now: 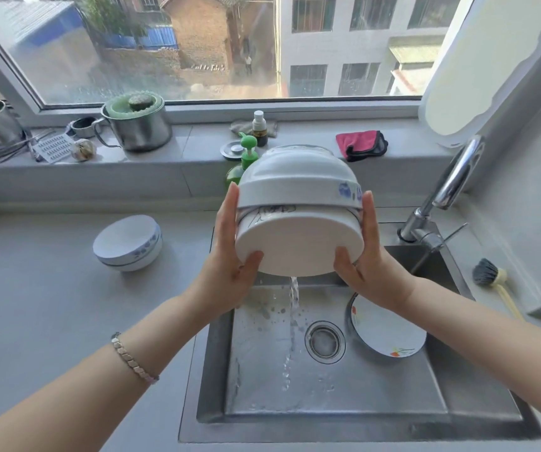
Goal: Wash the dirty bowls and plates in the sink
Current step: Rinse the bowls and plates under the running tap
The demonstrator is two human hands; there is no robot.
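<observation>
Left hand, right hand holding stacked bowls, count unclear

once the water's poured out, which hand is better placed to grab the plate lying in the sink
Right, probably. The right hand grips the stacked bowls just above the plate, which lies on the right side of the sink; the left hand would have to cross over the drain.

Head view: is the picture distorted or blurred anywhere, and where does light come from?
Head view: wide-angle distortion bends the window frame; daylight enters through it, with glare on the faucet; the stacked bowls are sharp, the street outside hazy.
</observation>
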